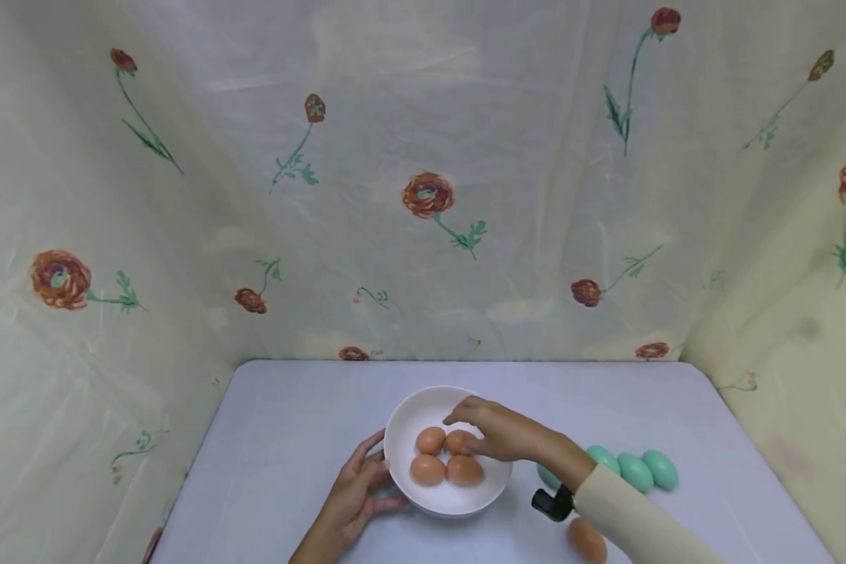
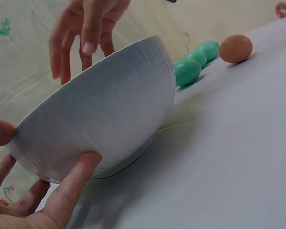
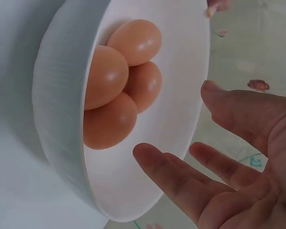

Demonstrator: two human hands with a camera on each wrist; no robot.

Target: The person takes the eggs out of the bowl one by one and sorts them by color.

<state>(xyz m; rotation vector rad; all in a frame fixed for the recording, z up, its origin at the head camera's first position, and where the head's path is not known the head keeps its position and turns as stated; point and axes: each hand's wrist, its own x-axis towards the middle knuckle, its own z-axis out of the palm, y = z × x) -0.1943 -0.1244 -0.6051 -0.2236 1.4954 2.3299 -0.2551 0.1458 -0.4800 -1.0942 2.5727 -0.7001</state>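
Note:
A white bowl stands on the table with several brown eggs grouped inside. My left hand is at the bowl's left side, its spread fingers touching the outer wall and reaching up to the rim. Over the bowl's right part hovers my right hand, thumb and fingers apart and nothing between them. In the right wrist view its fingertips are near the eggs but apart from them. From the left wrist camera, the bowl's wall hides its contents.
Several green eggs lie in a group right of the bowl, partly behind my right forearm. A single brown egg lies nearer the front edge beside the sleeve. Flowered curtains hang around the white table.

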